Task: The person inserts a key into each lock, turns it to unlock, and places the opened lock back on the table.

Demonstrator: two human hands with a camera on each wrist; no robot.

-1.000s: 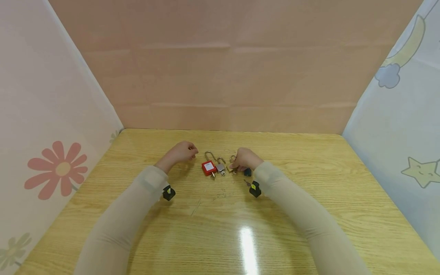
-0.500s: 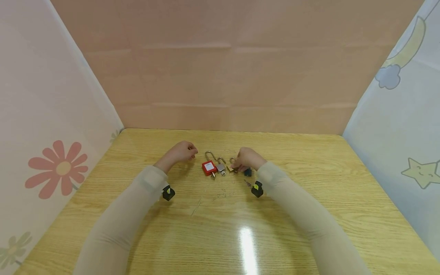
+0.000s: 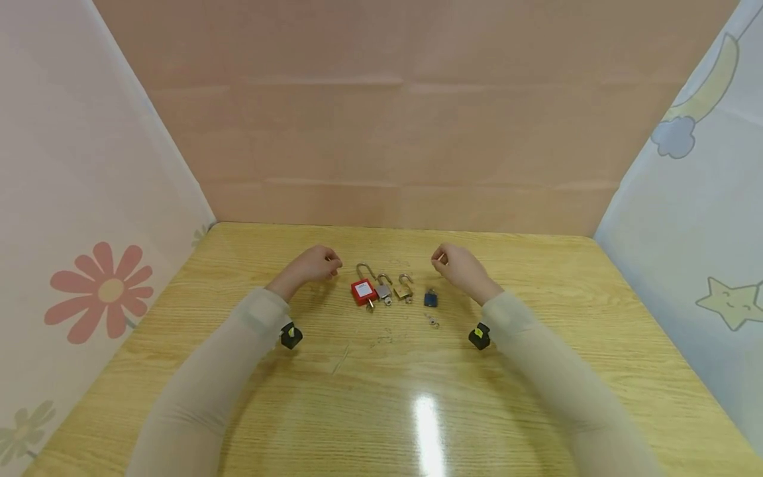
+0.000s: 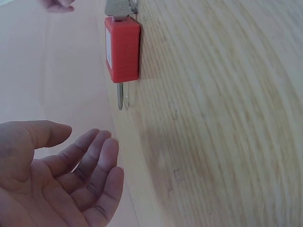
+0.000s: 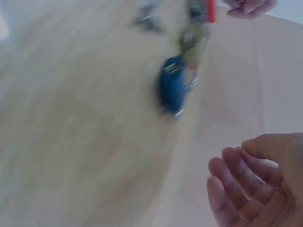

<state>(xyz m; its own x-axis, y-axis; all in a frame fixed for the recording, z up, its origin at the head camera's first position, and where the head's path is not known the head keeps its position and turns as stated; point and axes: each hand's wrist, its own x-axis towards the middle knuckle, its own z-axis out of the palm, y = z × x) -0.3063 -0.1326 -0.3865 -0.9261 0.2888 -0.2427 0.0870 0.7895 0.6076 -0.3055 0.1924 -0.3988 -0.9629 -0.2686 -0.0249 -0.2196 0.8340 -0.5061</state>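
Note:
Four padlocks would be a row across the table's middle: a red padlock (image 3: 363, 291) with a white label, a silver padlock (image 3: 383, 291), a brass padlock (image 3: 403, 291) and a blue padlock (image 3: 430, 299). Keys sit in the first three, whose shackles stand raised. My left hand (image 3: 316, 263), loosely curled and holding nothing, hovers left of the red padlock. My right hand (image 3: 460, 266) is above and right of the blue padlock, its fingers relaxed around nothing. The right wrist view shows the blue padlock (image 5: 172, 87) blurred.
Loose keys (image 3: 432, 321) lie on the wooden table (image 3: 334, 411) just in front of the blue padlock. A pinkish-brown backdrop (image 3: 381, 146) rises behind the table, and patterned panels flank both sides.
My right hand has let go of the brass padlock and moved right and away from it, uncovering the blue padlock. The left hand stays in place.

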